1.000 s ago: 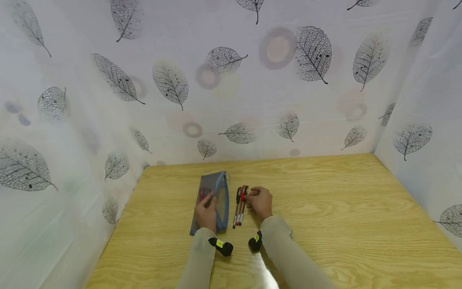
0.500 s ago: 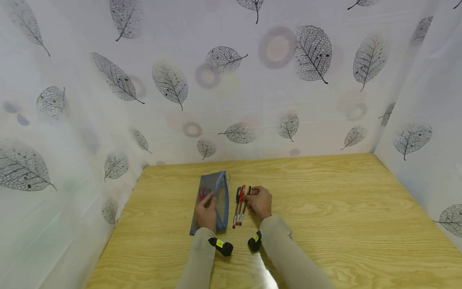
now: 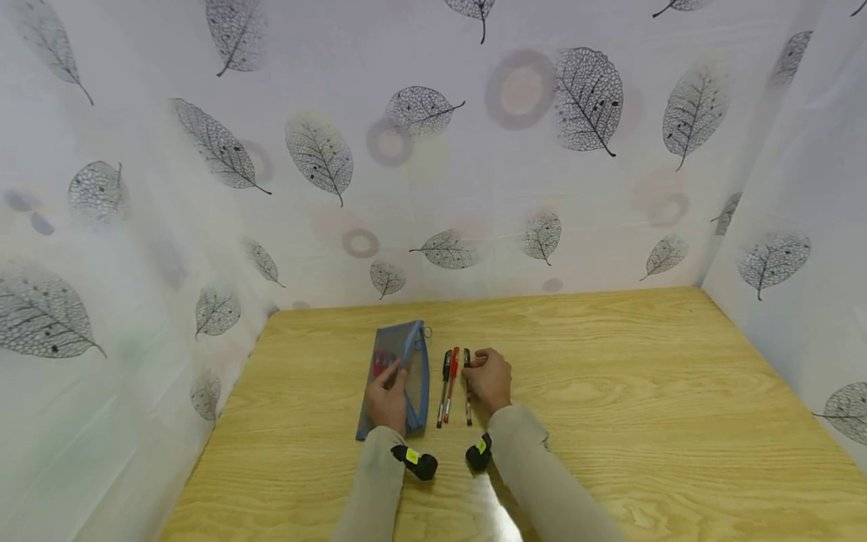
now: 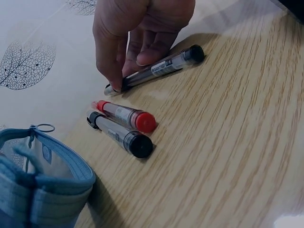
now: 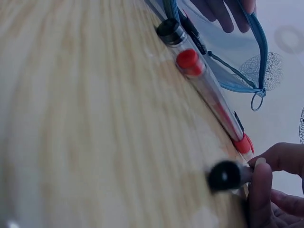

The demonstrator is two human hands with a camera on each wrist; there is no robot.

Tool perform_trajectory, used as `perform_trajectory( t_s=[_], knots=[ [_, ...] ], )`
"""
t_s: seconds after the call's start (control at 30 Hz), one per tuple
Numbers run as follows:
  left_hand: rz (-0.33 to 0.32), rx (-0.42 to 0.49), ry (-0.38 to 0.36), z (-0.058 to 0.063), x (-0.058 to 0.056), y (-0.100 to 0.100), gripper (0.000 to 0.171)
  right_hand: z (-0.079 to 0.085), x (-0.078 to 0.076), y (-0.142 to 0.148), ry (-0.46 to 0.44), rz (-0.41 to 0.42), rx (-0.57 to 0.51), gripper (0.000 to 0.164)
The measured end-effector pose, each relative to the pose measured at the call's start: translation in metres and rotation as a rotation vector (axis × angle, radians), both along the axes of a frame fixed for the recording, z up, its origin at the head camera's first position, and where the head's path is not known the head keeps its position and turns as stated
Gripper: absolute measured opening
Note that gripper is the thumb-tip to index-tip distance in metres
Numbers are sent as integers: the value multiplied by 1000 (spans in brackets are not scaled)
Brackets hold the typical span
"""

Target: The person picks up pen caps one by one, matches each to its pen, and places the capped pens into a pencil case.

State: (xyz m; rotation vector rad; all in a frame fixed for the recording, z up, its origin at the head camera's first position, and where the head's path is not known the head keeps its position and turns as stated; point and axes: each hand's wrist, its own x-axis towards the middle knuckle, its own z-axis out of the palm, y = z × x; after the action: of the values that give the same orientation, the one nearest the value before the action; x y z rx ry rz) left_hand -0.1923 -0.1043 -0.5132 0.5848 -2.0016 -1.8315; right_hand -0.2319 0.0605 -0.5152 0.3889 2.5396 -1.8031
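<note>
My right hand [image 3: 491, 379] pinches a black-capped pen [image 4: 159, 69] between thumb and fingers, a little to the right of two others. A red pen [image 3: 453, 376] and a black pen [image 3: 444, 384] lie side by side on the wooden table, the black one nearer the pouch. My left hand [image 3: 387, 399] grips the edge of a blue zippered mesh pencil case [image 3: 418, 391], its mouth gaping toward the pens. Something red [image 3: 381, 364] shows through the mesh. In the right wrist view, fingers of the left hand [image 5: 228, 12] appear at the case's top edge.
The wood-grain table [image 3: 609, 391] extends right and in front of the hands. Leaf-printed sheeting [image 3: 488, 173] walls it in at the back and both sides. A black wrist camera [image 3: 415, 461] is strapped at the left cuff, another camera [image 3: 478, 453] at the right.
The right hand has drawn the black-capped pen away to the right, leaving a gap beside the red pen. The left hand and pencil case stay in place.
</note>
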Motion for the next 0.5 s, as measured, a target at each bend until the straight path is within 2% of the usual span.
perform_trajectory(
  t_s=[0.3, 0.5],
  knots=[
    [10, -7, 6, -1, 0, 1, 23, -1, 1, 3, 9, 11, 58, 43],
    [20, -18, 9, -1, -1, 1, 23, -5, 0, 4, 15, 14, 52, 42]
  ],
)
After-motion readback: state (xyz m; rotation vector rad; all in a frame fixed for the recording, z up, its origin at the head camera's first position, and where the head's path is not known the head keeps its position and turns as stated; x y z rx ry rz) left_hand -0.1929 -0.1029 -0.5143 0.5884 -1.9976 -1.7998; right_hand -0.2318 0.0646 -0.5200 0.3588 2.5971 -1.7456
